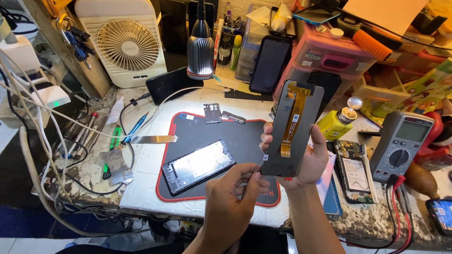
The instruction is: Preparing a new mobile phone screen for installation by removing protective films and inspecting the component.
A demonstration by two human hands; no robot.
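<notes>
My right hand (308,162) holds a phone display panel (294,127) upright, its dark back facing me with an orange flex cable down the middle. Fingers wrap the left edge and the thumb rests on the right edge. My left hand (230,197) pinches thin metal tweezers (259,164), whose tips touch the panel's lower left corner. Below and to the left, a phone frame (197,165) lies at a slant on a black mat with a red border (226,134).
A multimeter (404,143) with red leads, an opened phone showing its board (353,171) and a yellow bottle (335,123) sit to the right. A desk lamp (200,47), a white fan (128,44), a metal pry blade (153,139) and cables lie behind and left.
</notes>
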